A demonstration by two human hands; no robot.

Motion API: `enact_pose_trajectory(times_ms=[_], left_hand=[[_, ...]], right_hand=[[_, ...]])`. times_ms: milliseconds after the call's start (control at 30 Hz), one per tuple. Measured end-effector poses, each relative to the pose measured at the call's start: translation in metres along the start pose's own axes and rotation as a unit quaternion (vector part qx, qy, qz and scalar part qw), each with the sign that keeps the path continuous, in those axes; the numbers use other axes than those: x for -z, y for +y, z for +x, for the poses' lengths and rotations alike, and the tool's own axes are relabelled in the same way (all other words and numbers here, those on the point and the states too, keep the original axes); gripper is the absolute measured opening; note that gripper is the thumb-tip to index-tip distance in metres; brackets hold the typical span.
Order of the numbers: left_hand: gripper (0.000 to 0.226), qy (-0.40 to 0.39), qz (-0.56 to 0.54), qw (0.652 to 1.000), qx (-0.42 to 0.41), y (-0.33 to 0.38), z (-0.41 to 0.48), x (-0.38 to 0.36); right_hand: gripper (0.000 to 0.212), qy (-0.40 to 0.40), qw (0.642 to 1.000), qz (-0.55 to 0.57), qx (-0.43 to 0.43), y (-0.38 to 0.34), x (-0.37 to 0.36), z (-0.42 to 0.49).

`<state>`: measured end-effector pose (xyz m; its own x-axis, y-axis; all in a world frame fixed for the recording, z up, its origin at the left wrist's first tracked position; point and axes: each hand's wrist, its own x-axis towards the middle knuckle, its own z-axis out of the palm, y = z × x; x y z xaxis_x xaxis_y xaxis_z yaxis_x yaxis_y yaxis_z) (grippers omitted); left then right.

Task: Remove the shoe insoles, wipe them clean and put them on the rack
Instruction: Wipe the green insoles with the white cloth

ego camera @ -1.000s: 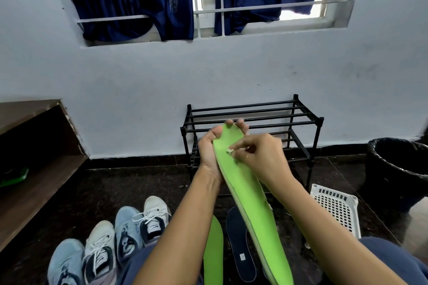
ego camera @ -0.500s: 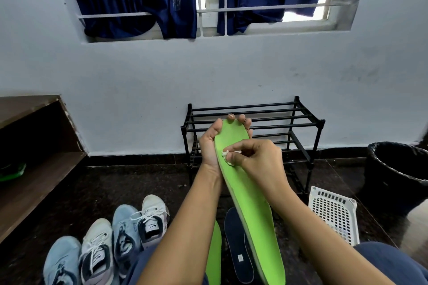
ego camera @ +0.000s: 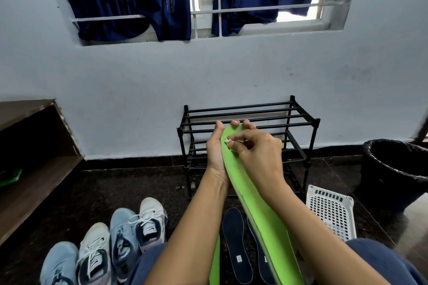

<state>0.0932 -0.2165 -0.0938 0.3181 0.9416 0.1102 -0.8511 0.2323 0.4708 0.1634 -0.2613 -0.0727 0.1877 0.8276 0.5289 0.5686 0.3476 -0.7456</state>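
Observation:
A long bright green insole (ego camera: 259,210) slants up from my lap toward the rack. My left hand (ego camera: 216,152) grips its upper end from behind, fingertips curling over the tip. My right hand (ego camera: 257,155) presses a small white wipe (ego camera: 228,140) against the insole's upper face near the tip. A second green insole (ego camera: 215,264) lies on the floor between my arms, mostly hidden. Two dark navy insoles (ego camera: 236,243) lie on the floor beside it. The black metal shoe rack (ego camera: 301,120) stands against the wall just behind my hands, its bars bare.
Several sneakers (ego camera: 120,238), light blue and white, line up on the floor at lower left. A white perforated basket (ego camera: 331,210) sits at right, with a black bin (ego camera: 398,169) beyond it. A wooden shelf (ego camera: 34,180) runs along the left.
My right hand with the wipe has shifted up along the insole toward its tip. My left hand keeps the same hold.

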Motion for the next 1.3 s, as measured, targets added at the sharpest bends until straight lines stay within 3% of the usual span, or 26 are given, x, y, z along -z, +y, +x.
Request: enact_pose_trajectory(times_ms=[233, 367, 833, 1300], left_hand=[[0.044, 0.006, -0.010, 0.999, -0.045, 0.019, 0.004, 0.016], [0.041, 0.001, -0.002, 0.998, -0.064, 0.027, 0.002, 0.019], [0.043, 0.006, 0.004, 0.998, -0.064, 0.024, 0.006, 0.019], [0.042, 0.043, 0.056, 0.997, 0.018, 0.003, 0.005, 0.012]], right_hand=[[0.010, -0.160, 0.984, 0.075, -0.016, -0.010, 0.011, -0.011], [0.011, -0.203, 0.975, 0.089, -0.005, -0.015, 0.012, -0.016], [0.012, -0.115, 0.990, 0.084, -0.007, -0.017, -0.005, -0.018], [0.011, -0.004, 0.999, 0.046, -0.027, -0.003, -0.011, -0.006]])
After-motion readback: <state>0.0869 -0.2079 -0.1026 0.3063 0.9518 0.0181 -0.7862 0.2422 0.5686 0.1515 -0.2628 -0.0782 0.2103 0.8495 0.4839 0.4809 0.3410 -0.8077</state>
